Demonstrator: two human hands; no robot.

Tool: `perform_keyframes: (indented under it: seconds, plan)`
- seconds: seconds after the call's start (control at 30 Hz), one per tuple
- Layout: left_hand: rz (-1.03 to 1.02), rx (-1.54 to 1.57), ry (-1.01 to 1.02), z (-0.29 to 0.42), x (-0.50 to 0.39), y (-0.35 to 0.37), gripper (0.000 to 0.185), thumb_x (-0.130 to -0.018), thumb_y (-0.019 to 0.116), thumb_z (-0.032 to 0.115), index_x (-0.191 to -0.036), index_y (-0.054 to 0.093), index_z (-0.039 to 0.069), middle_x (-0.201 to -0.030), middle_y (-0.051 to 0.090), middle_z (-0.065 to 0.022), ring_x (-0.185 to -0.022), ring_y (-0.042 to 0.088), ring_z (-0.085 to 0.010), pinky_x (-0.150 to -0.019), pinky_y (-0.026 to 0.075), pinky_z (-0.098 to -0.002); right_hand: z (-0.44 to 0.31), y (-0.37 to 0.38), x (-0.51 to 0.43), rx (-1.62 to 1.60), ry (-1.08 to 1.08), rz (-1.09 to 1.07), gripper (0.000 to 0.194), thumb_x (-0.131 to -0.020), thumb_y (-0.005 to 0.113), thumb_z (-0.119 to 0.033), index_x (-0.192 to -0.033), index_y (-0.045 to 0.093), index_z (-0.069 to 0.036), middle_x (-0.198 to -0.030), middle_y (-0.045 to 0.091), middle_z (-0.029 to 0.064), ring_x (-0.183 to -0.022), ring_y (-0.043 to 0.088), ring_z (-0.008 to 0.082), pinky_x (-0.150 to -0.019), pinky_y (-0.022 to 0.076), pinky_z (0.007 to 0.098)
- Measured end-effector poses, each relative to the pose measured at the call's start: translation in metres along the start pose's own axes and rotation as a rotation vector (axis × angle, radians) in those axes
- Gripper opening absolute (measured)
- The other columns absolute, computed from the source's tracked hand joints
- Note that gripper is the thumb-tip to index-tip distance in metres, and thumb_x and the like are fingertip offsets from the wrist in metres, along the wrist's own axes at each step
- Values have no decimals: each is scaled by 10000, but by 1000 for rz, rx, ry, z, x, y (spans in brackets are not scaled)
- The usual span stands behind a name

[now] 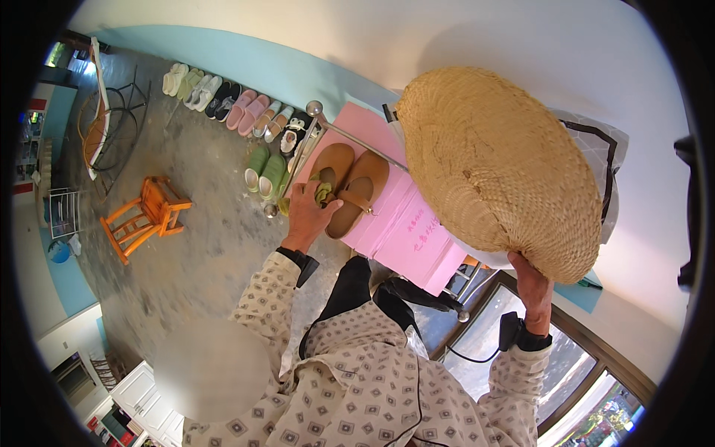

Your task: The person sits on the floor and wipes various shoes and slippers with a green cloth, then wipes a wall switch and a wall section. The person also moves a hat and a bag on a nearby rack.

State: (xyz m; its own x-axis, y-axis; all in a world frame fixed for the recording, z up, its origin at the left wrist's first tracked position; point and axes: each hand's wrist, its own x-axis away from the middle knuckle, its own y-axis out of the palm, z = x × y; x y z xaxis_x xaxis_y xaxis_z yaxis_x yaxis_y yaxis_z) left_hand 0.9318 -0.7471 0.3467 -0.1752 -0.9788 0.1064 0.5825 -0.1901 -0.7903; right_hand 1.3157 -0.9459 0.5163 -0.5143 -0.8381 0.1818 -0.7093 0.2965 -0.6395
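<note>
My right hand (pixel 534 290) grips the lower edge of a large woven straw hat (pixel 497 167), with its thumb on the straw and its fingers hidden behind. A pair of brown shoes (pixel 366 173) with straps rests on pink cardboard (pixel 416 223) atop a metal rack (pixel 366 146). At the left end of the rack, beside the shoes, my left hand (pixel 309 217) has its fingers curled around a crumpled yellow-green cloth (pixel 324 193). Behind the hat, a grey patterned bag with black edging (pixel 606 162) shows in part.
Several pairs of shoes and slippers (pixel 242 114) line the wall, with green slippers (pixel 265 173) nearer the rack. An orange wooden chair (pixel 153 209) lies tipped or stands on the floor to the left; its pose is unclear. A glass-paned door (pixel 558 352) is at the lower right.
</note>
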Motion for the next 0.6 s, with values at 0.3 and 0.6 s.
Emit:
perform_keyframes:
  seconds: [0.3,0.6]
  plan:
    - [190,184,40,-3,3,-17,427,-781,822,172,-1137,629,36,-1093,593,-180,-1020,595,-376,-879,496,-442,-20,2,6,-358,77,-26,308,-821,770,-45,-1104,683,39,-996,713,96,-921,657,199,-842,518,313]
    - [454,233,-40,-1,28,-50,328,-860,771,105,-1134,625,1,-1068,609,-123,-961,611,-272,-855,493,-373,12,51,21,-933,320,-239,559,-773,752,-62,-1293,567,25,-1179,653,92,-1060,634,243,-909,517,361]
